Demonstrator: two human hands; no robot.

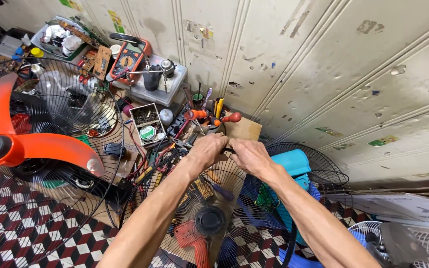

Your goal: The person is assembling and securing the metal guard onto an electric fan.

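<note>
Both hands at top rim of wire fan guard (209, 198): left hand (208, 150) and right hand (248, 155) w/ fingers clenched on rim, touching. Orange fan blade (35, 146) lies well left, multimeter (131, 57) near wall.

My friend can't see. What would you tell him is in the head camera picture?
Two bare hands, the left hand and right hand, grip the top rim of a round black wire fan guard. An orange fan blade lies to the left, over a checkered floor, with tools and a multimeter behind.
</note>
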